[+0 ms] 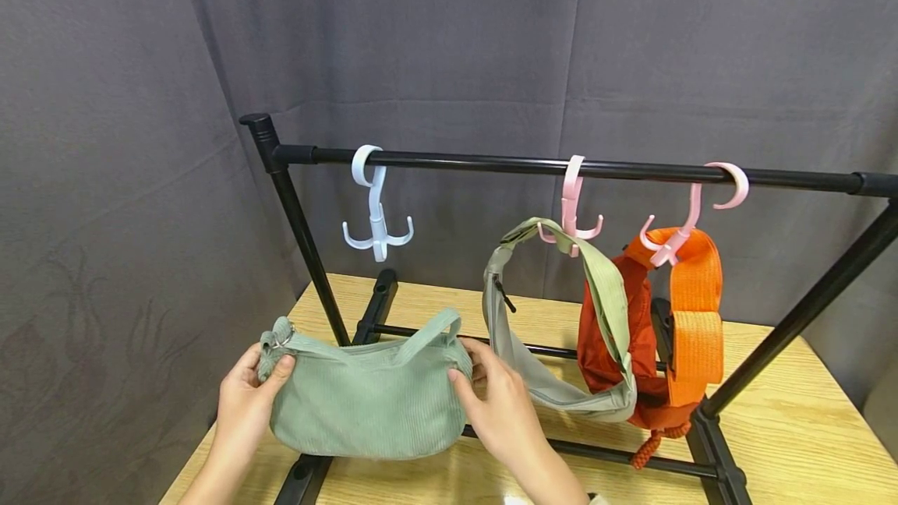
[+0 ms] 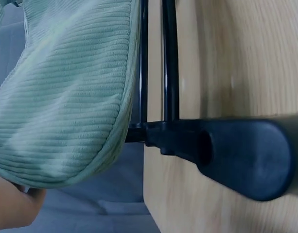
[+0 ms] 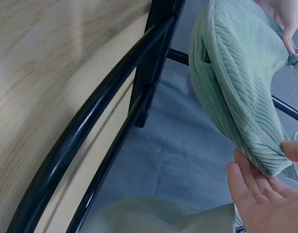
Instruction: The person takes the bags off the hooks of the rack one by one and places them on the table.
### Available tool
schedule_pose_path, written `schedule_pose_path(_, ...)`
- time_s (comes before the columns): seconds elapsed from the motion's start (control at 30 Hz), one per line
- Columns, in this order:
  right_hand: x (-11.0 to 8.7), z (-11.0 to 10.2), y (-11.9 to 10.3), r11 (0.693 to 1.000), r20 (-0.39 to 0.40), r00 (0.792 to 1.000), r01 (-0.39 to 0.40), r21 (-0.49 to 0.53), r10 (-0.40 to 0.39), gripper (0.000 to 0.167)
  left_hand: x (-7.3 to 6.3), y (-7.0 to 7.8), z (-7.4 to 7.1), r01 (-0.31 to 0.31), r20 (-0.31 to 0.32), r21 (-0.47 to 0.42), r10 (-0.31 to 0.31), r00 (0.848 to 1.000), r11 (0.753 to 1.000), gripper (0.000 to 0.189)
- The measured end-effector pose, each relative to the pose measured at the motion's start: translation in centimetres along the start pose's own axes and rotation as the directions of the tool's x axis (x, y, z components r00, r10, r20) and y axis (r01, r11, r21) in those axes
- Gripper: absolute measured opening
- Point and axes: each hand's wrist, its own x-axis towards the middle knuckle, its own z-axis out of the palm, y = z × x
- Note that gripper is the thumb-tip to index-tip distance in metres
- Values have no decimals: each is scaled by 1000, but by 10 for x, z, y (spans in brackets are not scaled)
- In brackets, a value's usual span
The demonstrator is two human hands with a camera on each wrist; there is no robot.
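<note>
Holding sage-green ribbed corduroy shoulder bag (image 1: 368, 404) up in both hands, above light wood-grain surface (image 1: 793, 411). In front of the left half of black tubular metal rack (image 1: 456, 163), below its top rail.

With left hand (image 1: 245, 396): pinching the end with the metal strap ring, thumb on the near side. With right hand (image 1: 494, 396): grasping the opposite end between thumb and fingers; in the right wrist view, seen with fingers (image 3: 251, 187) under that end and thumb on the other side. At the top of the bag: matching strap, arched up near the right hand.

Hung on the rail, left to right: pale blue plastic multi-prong hook (image 1: 377, 217), then first pink plastic multi-prong hook (image 1: 571, 205), then second pink plastic multi-prong hook (image 1: 692, 213), tilted. Hanging from the first pink one: pale green and grey fabric sling bag (image 1: 609, 287), strap looped over a prong. Hanging from the second: orange-red fabric bag (image 1: 641, 326) with wide orange webbing strap, partly hidden by the sling bag. Behind everything: dark grey fabric curtain (image 1: 449, 37). In the left wrist view, near the corduroy bag: black rounded rack foot (image 2: 246, 155).
</note>
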Motion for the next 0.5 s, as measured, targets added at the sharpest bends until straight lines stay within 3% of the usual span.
schedule_pose_path(0.13, -2, 2, 1, 999, -8, 1000, 21, -29, -22, 41, 1, -2, 4, 60, -3, -4, -60, 998, 998, 22)
schedule_pose_path(0.33, -5, 5, 4, 998, 0, 1000, 30, -61, -31, 51, 1, -7, 4, 171, 52, 28, -172, 984, 985, 50)
schedule_pose_path(0.5, -7, 9, 8, 997, 9, 999, 53, -57, -53, 53, 1, -12, 4, 239, 73, 20, -240, 968, 971, 54)
